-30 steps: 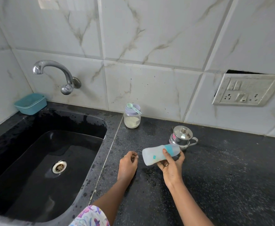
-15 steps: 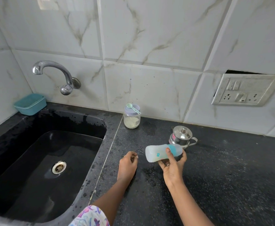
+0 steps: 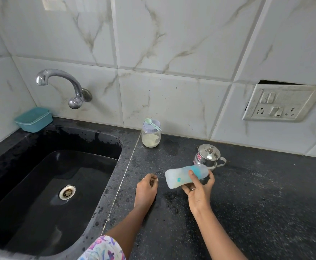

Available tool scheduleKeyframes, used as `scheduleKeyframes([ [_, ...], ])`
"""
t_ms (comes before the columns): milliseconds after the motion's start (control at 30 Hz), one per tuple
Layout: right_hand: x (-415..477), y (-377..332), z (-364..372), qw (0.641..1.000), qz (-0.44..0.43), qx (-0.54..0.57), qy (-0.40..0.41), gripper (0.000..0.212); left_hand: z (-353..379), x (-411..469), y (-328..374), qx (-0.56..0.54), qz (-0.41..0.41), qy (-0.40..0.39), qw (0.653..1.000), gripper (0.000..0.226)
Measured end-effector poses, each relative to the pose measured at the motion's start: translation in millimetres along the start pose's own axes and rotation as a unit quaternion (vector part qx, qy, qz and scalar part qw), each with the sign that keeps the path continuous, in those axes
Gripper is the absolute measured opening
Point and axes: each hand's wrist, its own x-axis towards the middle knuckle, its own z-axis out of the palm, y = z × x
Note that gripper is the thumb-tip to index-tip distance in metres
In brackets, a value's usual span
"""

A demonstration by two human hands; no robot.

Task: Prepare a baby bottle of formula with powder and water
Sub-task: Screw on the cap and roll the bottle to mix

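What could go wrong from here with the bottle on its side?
1. The right hand holds the baby bottle sideways, close to the steel pot; a swing could knock it.
2. The measuring scoop lies loose atop the powder jar; reaching may tip it off.
3. The countertop looks wet, so slippery.

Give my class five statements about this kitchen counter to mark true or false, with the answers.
1. The right hand holds the baby bottle tipped sideways. True.
2. The left hand rests on the counter near the sink. True.
3. The green scoop lies in the sink. False: it rests on the powder jar, on its lid.
4. The steel pot has no lid. False: its lid is on.
5. Water runs from the tap. False: none shows.
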Motion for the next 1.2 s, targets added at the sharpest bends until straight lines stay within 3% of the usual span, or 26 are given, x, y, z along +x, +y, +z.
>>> scheduleKeyframes([
  [200, -3.2, -2.1, 2.7, 0.998, -0.001, -0.045, -0.04, 0.07, -0.2, 0.1, 0.4, 0.0, 0.004, 0.004, 1.0, 0.013],
  [333, 0.1, -0.6, 1.7, 1.0, -0.004, 0.004, -0.001, 0.066, 0.4, 0.4, 0.1, -0.003, 0.0, 0.001, 1.0, 0.013],
  [467, -3.8, -0.7, 1.9, 0.997, 0.0, -0.064, -0.048, 0.073, 0.0, 0.9, -0.9, -0.001, 0.003, 0.004, 1.0, 0.013],
  [600, -0.4, 1.1, 0.8, 1.0, -0.001, 0.009, 0.004, 0.064, 0.3, 0.0, -0.4, -0.002, 0.002, 0.002, 1.0, 0.013],
  [733, -4.0, 0.0, 1.0, 0.997, 0.002, -0.055, -0.045, 0.073, 0.1, 0.6, -1.4, -0.001, 0.003, 0.004, 1.0, 0.013],
  [900, -0.5, -0.1, 0.0, 1.0, -0.006, 0.004, 0.0, 0.068, 0.7, 0.3, -1.0, 0.001, 0.004, 0.001, 1.0, 0.014],
  [1033, -3.9, -3.4, 1.5, 0.998, -0.002, -0.056, -0.041, 0.074, 0.4, 1.0, -0.5, 0.002, 0.004, 0.003, 1.0, 0.014],
  [1200, 0.1, 1.6, 4.1, 0.999, -0.001, 0.033, 0.007, 0.063, -0.4, -0.6, 0.0, 0.001, 0.003, 0.002, 1.0, 0.014],
])
